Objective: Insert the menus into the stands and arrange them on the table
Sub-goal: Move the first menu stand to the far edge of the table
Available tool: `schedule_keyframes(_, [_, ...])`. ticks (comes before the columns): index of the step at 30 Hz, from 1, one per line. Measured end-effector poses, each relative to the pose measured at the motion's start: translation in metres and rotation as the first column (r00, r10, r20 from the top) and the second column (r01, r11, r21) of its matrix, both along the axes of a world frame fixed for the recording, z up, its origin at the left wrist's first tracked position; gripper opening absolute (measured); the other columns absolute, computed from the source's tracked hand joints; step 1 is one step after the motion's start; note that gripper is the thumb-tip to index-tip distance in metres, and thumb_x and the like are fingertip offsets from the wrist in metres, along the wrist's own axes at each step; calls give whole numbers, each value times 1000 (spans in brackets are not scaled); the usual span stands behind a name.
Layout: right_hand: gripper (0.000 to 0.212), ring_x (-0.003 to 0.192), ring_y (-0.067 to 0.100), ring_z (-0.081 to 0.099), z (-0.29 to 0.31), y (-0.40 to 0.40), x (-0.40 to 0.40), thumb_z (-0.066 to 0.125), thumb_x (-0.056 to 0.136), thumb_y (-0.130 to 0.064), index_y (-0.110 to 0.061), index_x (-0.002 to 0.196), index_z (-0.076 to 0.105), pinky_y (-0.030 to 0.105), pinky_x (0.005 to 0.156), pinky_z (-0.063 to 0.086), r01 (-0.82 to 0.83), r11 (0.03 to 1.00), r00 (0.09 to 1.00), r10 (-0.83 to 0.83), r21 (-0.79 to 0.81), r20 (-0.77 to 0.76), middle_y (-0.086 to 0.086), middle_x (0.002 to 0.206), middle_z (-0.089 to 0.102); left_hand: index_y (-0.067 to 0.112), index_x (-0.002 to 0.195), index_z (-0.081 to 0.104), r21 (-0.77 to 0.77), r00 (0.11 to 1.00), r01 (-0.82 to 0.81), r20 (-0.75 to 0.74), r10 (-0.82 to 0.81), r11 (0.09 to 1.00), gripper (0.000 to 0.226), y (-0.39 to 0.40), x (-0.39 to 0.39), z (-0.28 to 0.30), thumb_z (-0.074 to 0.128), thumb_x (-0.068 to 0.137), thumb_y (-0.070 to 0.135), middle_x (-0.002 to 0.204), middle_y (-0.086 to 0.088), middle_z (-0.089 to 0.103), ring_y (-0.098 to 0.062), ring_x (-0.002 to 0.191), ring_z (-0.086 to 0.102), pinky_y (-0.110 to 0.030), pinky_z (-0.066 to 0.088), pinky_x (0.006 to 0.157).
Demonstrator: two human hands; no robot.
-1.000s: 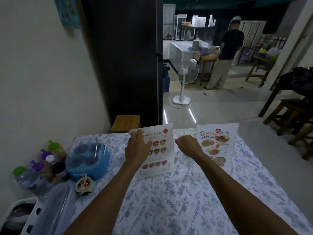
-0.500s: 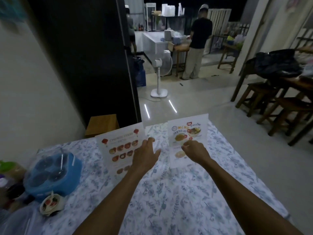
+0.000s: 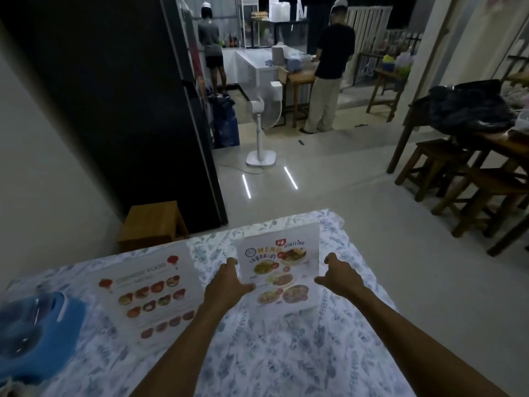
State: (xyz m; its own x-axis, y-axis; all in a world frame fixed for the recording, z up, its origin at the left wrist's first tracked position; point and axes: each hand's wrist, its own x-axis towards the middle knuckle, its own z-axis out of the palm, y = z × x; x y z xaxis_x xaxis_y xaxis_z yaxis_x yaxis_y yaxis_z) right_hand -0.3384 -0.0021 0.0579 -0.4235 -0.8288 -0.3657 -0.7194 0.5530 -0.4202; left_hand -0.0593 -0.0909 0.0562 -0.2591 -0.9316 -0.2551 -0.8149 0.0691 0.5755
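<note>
Two menus stand upright in clear stands on the floral tablecloth (image 3: 286, 353). The Chinese food menu stand (image 3: 151, 290) is on the left, with no hand on it. The Thai menu stand (image 3: 282, 267) is near the table's far edge. My left hand (image 3: 226, 285) holds its left edge, thumb across the lower front and fingers at the side. My right hand (image 3: 339, 275) is beside the stand's right edge with fingers spread, its thumb tip next to the edge; I cannot tell if it touches.
A blue lidded container (image 3: 34, 333) sits at the table's left. A wooden stool (image 3: 153, 222) stands behind the table by a black fridge (image 3: 128, 110). A white fan (image 3: 262, 116), two people and wooden stools (image 3: 446, 167) are beyond, across the floor.
My left hand left the Chinese food menu stand and took the Thai menu stand's left edge. My right hand shifted to that stand's right side. My view turned right.
</note>
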Motion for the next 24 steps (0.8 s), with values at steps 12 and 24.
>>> schedule_keyframes(12, [43, 100, 19, 70, -34, -36, -35, 67, 86, -50, -35, 126, 68, 37, 81, 59, -321, 944, 945, 314, 80, 94, -4, 120, 74, 19, 118, 73, 159, 1000, 7, -8, -5, 987, 51, -12, -13, -26, 87, 71, 36, 113, 0, 75, -5, 81, 65, -8, 42, 59])
schedule_keyframes(24, [34, 99, 18, 72, -4, -61, -70, 68, 92, -39, -25, 123, 70, 36, 83, 58, -308, 951, 950, 308, -4, 59, -2, 120, 74, 16, 110, 76, 80, 1000, 22, -13, -21, 997, 47, -41, -51, -4, 86, 71, 40, 102, -2, 77, -10, 77, 71, -25, 58, 69])
